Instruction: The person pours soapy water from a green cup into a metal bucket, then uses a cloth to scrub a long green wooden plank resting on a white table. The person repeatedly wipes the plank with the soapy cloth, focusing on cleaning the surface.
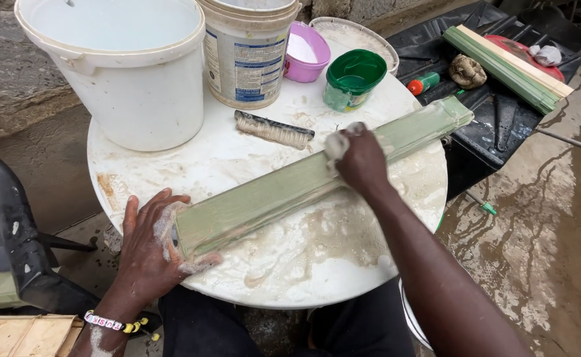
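Soft, even daylight is coming down from above here, looks overcast, so shadows are staying faint; only a thin one is sitting under the long pale green slat bundle. The round white soapy table is glaring a bit, and the wet concrete floor is reflecting sky in patches. Focus is holding sharp mid-frame, while the corners are bending and softening slightly from the wide lens.

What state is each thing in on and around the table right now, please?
Slat bundle: flat on table, soapy.
Left hand: gripping the bundle's near end.
Right hand: pressing a sudsy pad on the bundle.
Brush: lying idle.
White bucket: upright, open.
Green tub: open.
Table: wet, foamy.
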